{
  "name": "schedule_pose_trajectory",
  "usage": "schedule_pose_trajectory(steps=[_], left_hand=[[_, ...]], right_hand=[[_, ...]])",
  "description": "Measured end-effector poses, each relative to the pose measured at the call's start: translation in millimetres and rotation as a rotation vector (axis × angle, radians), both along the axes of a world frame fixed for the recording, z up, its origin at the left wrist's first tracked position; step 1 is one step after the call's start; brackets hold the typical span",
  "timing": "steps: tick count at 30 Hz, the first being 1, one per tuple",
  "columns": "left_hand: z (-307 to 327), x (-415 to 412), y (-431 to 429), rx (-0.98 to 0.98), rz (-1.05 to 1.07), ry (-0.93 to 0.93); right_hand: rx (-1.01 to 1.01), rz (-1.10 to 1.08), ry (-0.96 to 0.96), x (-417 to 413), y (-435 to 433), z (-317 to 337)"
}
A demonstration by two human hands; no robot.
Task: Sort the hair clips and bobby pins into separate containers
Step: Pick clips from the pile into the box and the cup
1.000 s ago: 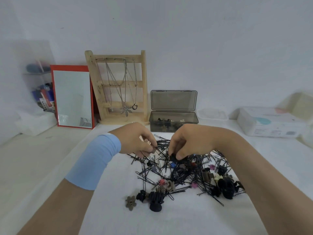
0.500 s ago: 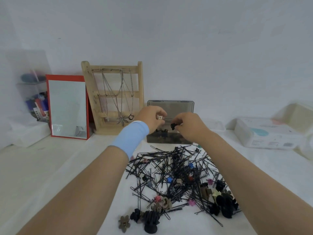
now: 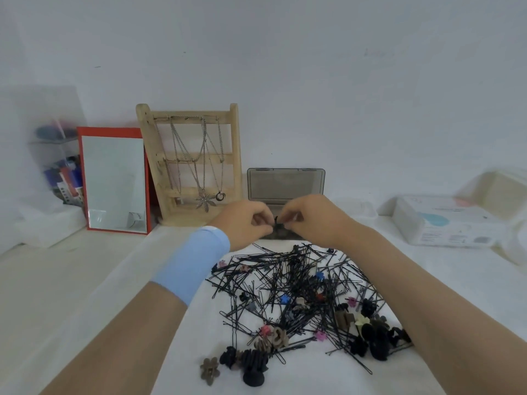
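Note:
A tangled pile of black bobby pins (image 3: 288,283) mixed with small coloured and black hair clips (image 3: 368,334) lies on the white cloth in front of me. Behind it stands a smoky grey box (image 3: 285,183) with its lid up, mostly hidden by my hands. My left hand (image 3: 245,223) and my right hand (image 3: 310,218) meet over the box, fingers curled. Between their fingertips sits a small black clip (image 3: 277,220), pinched by my right hand and touched by the left fingers. Whether my left hand still holds its pale clip is hidden.
A wooden jewellery stand (image 3: 191,163) with necklaces and a red-framed mirror (image 3: 114,181) lean on the wall at the left. A clear lidded tub (image 3: 356,206) and a white tissue pack (image 3: 445,223) sit to the right. Brown flower clip (image 3: 209,370) lies nearest me.
Both hands lifted from the pile, each with a small clip, and moved back over the grey box; now their fingertips come together above it.

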State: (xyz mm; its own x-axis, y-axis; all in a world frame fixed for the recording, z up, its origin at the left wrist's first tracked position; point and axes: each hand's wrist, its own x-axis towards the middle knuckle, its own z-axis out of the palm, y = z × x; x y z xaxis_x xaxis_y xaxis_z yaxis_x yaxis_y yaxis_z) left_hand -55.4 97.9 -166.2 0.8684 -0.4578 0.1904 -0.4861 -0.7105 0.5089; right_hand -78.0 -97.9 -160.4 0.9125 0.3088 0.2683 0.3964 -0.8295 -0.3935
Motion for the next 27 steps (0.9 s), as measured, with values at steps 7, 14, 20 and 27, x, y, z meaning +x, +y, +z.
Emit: schedule_pose_trajectory(steps=[7,14,20,27], left_hand=[[-3.5,-75.0,29.2,0.224,-0.149,0.251],[-15.2,-127.4,40.8,0.307,-0.194,0.342],[-15.5,-125.9,45.9,0.138,-0.2,0.303],[-13.6,-111.2,56.3,-0.054,-0.128,0.356]], right_hand=[[-0.143,0.262,0.334,-80.8,30.0,8.1],[-0.179,0.257,0.472,-109.4,39.9,-9.8],[-0.155,0.223,0.367,-109.2,33.0,-5.3],[-0.106,0.118,0.322,-100.1,22.8,1.6]])
